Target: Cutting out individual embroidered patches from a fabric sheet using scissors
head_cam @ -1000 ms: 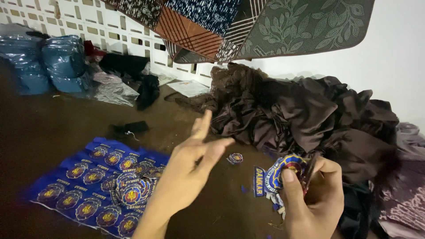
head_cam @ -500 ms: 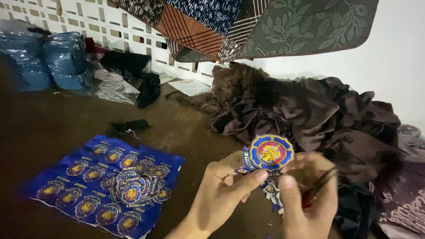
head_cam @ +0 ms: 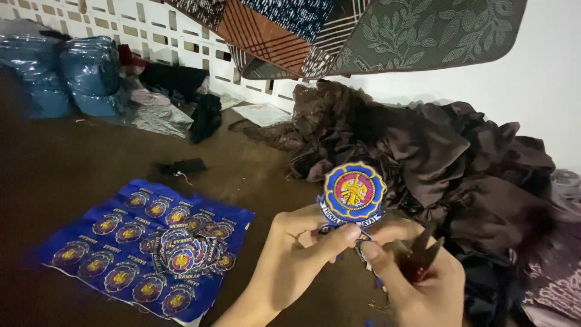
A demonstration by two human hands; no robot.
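Round embroidered patch, blue scalloped rim, red centre, gold emblem: held upright between both hands, above the dark floor and in front of the brown cloth heap. Left hand: thumb and forefinger pinched narrow on the patch's lower edge. Right hand: thumb against the same lower edge, remaining fingers curled around small dark snips, blades pointing up beside the patch. Compared with one second ago: left hand then open and empty, fingers spread in mid-air, patch low in right hand only; now raised, facing the camera, gripped on both sides. Judged: patch brought up for trimming or checking at the edge, snips ready. Blue backing sheet with uncut patches lying flat at left, loose cut patches piled on it, well apart from the hands. Blue wrapped bundles at far left by the white lattice wall
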